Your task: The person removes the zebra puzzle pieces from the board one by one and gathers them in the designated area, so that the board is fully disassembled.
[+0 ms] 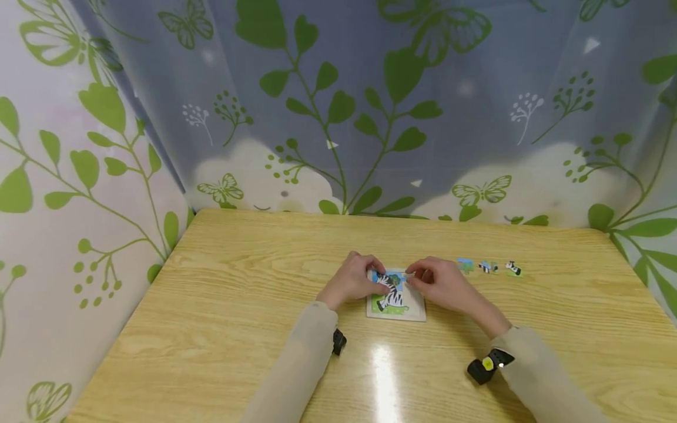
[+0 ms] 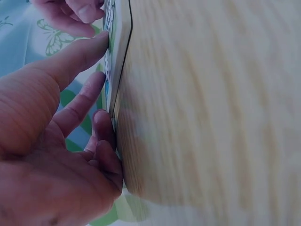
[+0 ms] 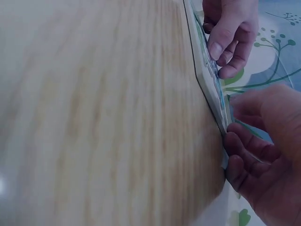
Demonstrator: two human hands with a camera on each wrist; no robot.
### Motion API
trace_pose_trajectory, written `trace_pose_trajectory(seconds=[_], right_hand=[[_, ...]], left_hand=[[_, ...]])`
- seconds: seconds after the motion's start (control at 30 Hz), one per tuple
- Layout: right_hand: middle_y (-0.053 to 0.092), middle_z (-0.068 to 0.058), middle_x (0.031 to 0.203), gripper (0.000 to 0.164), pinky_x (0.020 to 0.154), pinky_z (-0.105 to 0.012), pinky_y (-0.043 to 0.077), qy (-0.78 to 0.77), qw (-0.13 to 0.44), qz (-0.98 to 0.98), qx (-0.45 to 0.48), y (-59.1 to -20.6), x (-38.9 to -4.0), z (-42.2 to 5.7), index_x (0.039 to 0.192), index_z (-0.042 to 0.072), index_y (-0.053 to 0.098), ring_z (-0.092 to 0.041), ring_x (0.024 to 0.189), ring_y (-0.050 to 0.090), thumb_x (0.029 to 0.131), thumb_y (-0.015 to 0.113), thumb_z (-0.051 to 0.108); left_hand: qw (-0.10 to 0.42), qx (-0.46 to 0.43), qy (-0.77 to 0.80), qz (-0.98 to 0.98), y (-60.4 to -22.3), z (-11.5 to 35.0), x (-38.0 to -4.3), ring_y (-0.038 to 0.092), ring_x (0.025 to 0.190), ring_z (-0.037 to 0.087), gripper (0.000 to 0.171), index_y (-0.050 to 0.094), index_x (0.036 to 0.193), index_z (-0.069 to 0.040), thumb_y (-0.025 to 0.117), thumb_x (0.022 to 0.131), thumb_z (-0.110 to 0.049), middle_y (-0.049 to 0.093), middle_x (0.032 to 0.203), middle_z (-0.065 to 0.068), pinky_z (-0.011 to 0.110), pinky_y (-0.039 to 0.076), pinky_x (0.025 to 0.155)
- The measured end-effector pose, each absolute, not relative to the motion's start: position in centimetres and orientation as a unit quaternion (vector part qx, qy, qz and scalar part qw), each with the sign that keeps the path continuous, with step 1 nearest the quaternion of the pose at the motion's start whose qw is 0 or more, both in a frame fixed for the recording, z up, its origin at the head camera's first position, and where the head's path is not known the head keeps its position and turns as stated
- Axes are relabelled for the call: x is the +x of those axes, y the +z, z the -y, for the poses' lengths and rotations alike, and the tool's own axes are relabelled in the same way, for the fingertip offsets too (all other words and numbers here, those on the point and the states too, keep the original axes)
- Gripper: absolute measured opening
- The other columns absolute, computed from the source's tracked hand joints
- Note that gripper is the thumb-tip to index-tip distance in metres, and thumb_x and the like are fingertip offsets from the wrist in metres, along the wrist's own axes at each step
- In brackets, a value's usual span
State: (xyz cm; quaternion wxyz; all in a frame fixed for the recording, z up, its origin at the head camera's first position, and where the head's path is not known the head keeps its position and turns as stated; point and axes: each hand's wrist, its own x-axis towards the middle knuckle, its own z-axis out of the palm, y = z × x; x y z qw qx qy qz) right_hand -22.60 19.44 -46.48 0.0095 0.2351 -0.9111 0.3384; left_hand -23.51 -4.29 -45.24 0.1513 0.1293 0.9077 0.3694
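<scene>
A zebra jigsaw puzzle [image 1: 392, 298] in a pale square tray [image 1: 416, 312] lies flat on the table, with bare tray showing at its right side. My left hand [image 1: 355, 279] rests at its left edge; the thumb and index finger touch the zebra picture, and the other fingers bend beside the tray in the left wrist view. At the upper right of the picture my right hand [image 1: 439, 283] pinches a small blue puzzle piece [image 1: 406, 277] between thumb and index finger. The right wrist view shows the lower fingers of that hand against the tray's edge [image 3: 214, 101].
To the right of the tray, loose puzzle pieces lie in a row: a blue and green one [image 1: 465, 265], a mixed-colour one [image 1: 488, 267] and a black and white one [image 1: 513, 269]. A patterned curtain [image 1: 338, 117] hangs behind the wooden table [image 1: 238, 364].
</scene>
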Motion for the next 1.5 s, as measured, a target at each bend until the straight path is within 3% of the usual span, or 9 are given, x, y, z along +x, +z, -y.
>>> trace_pose_trajectory(seconds=[0.3,0.63,0.93,1.5], right_hand=[[0.064,-0.004,0.086,0.01,0.062,-0.025,0.042,0.318,0.005,0.923,0.216,-46.8,-22.8,-18.7,0.098,0.007,0.077,-0.009,0.068,0.051,0.091,0.074,0.013],[0.064,-0.004,0.082,0.005,0.066,-0.026,0.043,0.33,-0.005,0.926,0.182,-46.7,-23.0,-17.9,0.092,0.007,0.076,-0.012,0.071,0.054,0.09,0.074,0.012],[0.064,-0.005,0.084,0.006,0.069,-0.029,0.043,0.345,-0.052,0.925,0.154,-46.3,-23.3,-17.6,0.093,0.007,0.071,-0.015,0.075,0.054,0.092,0.071,0.013],[0.072,-0.009,0.092,0.012,0.068,-0.024,0.048,0.437,-0.08,0.89,0.102,-46.6,-22.9,-18.1,0.1,0.006,0.071,-0.014,0.079,0.061,0.095,0.071,0.016]], left_hand=[[0.157,0.126,0.376,-0.904,-45.1,4.3,-23.6,0.044,0.1,0.02,0.03,0.07,0.108,-0.018,0.085,0.084,-0.027,0.05,0.114,0.006,0.036,0.039,0.087],[0.16,0.106,0.382,-0.904,-44.8,4.2,-23.5,0.044,0.099,0.02,0.029,0.07,0.107,-0.019,0.086,0.084,-0.027,0.05,0.115,0.006,0.036,0.039,0.086],[0.165,0.097,0.388,-0.901,-44.8,4.1,-23.7,0.044,0.099,0.02,0.029,0.07,0.107,-0.018,0.086,0.083,-0.025,0.048,0.114,0.006,0.036,0.039,0.085],[0.165,0.093,0.39,-0.901,-45.0,4.0,-23.7,0.045,0.099,0.02,0.029,0.07,0.106,-0.02,0.087,0.082,-0.026,0.049,0.114,0.006,0.036,0.04,0.087]])
